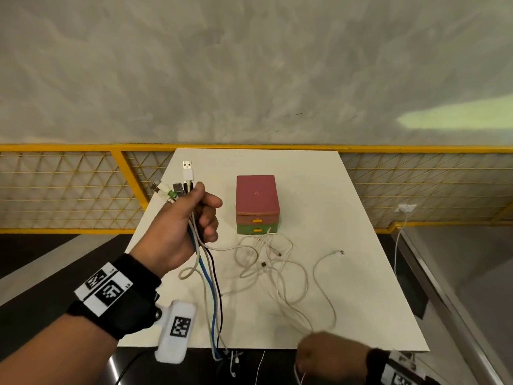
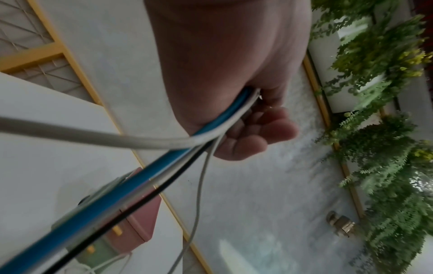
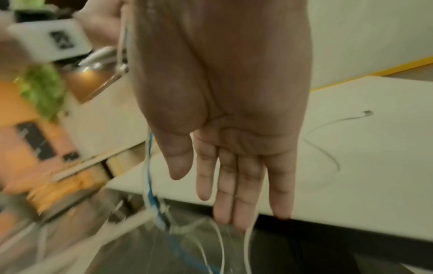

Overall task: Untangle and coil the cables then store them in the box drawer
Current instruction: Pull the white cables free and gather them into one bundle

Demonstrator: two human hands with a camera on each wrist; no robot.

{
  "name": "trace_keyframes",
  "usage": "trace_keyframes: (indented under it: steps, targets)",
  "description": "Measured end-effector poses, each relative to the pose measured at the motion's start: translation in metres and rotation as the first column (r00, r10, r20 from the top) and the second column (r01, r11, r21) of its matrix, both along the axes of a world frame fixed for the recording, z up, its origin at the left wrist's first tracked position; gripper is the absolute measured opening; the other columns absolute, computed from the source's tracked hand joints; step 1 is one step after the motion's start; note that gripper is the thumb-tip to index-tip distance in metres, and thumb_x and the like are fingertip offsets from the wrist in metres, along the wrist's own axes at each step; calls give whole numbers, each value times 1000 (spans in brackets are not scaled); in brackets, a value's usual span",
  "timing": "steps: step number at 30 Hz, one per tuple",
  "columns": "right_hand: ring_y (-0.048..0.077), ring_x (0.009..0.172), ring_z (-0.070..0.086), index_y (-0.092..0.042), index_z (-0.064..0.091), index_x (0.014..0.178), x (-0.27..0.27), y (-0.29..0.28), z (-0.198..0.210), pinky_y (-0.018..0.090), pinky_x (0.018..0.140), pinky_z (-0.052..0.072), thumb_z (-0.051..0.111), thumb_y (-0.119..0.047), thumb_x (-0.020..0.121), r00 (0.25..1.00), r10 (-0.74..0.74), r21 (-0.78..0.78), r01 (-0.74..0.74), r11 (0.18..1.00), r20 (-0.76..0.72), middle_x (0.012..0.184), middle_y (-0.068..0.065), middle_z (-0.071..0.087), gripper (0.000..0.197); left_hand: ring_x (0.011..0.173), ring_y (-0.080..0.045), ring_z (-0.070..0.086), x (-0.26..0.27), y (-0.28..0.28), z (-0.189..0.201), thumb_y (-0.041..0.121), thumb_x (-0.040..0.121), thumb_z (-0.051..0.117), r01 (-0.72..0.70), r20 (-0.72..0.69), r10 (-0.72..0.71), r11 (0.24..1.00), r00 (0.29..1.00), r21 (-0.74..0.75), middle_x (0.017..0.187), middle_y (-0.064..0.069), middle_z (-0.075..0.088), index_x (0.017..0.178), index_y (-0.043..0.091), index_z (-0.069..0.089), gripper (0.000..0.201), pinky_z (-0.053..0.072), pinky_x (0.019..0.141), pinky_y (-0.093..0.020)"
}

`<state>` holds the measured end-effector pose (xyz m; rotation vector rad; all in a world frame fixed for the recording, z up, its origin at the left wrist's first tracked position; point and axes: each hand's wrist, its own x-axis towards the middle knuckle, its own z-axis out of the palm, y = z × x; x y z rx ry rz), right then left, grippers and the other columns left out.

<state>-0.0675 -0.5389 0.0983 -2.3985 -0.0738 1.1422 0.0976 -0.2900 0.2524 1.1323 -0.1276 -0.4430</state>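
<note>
While left hand (image 1: 191, 218) grips cables (image 1: 211, 287) (blue, black, white, plugs upward), right hand (image 3: 225, 148) hangs flat-fingered.

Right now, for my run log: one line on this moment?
left hand: grips cable bundle | right hand: open, fingers straight | box drawer: closed | loose white cables on table

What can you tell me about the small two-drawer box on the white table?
The small two-drawer box is matte plastic by its look: a pink lid and upper drawer stacked on a green lower drawer, each with a yellow-orange pull tab facing the person. Both drawers look shut. It stands upright on the white table, towards the far middle. Thin white cables lie loose in front of it; one seems to reach its lower front. Neither hand touches it.
</note>
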Motion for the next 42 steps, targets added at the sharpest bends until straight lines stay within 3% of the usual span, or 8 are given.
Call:
trace_keyframes:
  steps: [4, 11, 21, 25, 28, 34, 38, 42]
  targets:
    - [11, 60, 60, -15, 62, 73, 50, -29, 4, 22, 52, 47, 61, -22, 85, 827, -530, 150, 509, 848, 187, 72, 4, 66, 13, 46, -19, 51, -3, -7, -4, 42, 90, 49, -6, -7, 6, 1000, 1000, -15, 51, -3, 47, 72, 10, 71, 43, 46, 47, -29]
    - [29, 117, 58, -7, 58, 122, 107, -73, -48, 31, 89, 46, 62, -48, 85, 718, -614, -166, 683, 711, 328, 126, 13, 62, 56, 57, -28, 68, -14, -15, 16, 48, 86, 51, 104, 108, -102, 994, 989, -16, 56, -8, 63, 71, 12, 75, 45, 59, 58, -37]
    - [30, 93, 65, -1, 65, 98, 114, -54, -72, 39, 89, 51, 50, -19, 92, 629, -692, 10, 738, 675, 353, 98, 18, 69, 24, 101, -35, 72, -3, -35, 16, 35, 90, 46, 192, -18, -196, 973, 981, -131, 92, -17, 77, 90, 7, 76, 41, 56, 88, -47]
    - [22, 53, 46, -9, 54, 71, 119, -58, -19, 38, 58, 43, 53, 3, 86, 244, -957, 615, 782, 100, -154, 62, 12, 47, 19, 115, -35, 66, 2, -46, 0, 35, 90, 48, 231, -149, -243, 968, 958, -99, 115, -19, 73, 109, 8, 71, 40, 50, 97, -50]
    - [18, 59, 51, -10, 60, 84, 121, -57, 30, 32, 68, 48, 55, -2, 88, 219, -895, 732, 663, -155, -389, 65, 6, 52, 11, 118, -33, 65, 0, -57, -14, 37, 89, 49, 255, -228, -260, 966, 938, -50, 123, -19, 69, 116, 8, 67, 44, 50, 98, -49]
    - [11, 69, 60, -12, 67, 99, 105, -13, 112, 30, 67, 54, 57, 1, 90, 317, -945, 914, 356, 197, 80, 74, -4, 63, 20, 117, -32, 65, -8, -75, -34, 40, 91, 50, 253, -315, -238, 967, 919, 8, 126, -18, 68, 127, 6, 61, 50, 51, 98, -47]
    - [-3, 81, 63, -22, 69, 93, 87, 14, 119, 12, 72, 47, 60, 3, 87, 408, -748, 760, 174, 626, 523, 85, -21, 68, 28, 113, -30, 67, -14, -85, -35, 42, 90, 52, 192, -297, -193, 981, 935, -33, 127, -18, 68, 134, 2, 56, 59, 52, 95, -45]
    - [-2, 84, 59, -17, 70, 93, 73, 19, 109, 6, 70, 39, 60, 3, 86, 444, -556, 610, 27, 792, 702, 90, -31, 59, 24, 115, -33, 66, -14, -85, -33, 42, 94, 48, 120, -310, -158, 983, 937, -139, 125, -22, 68, 122, 0, 61, 53, 52, 93, -44]
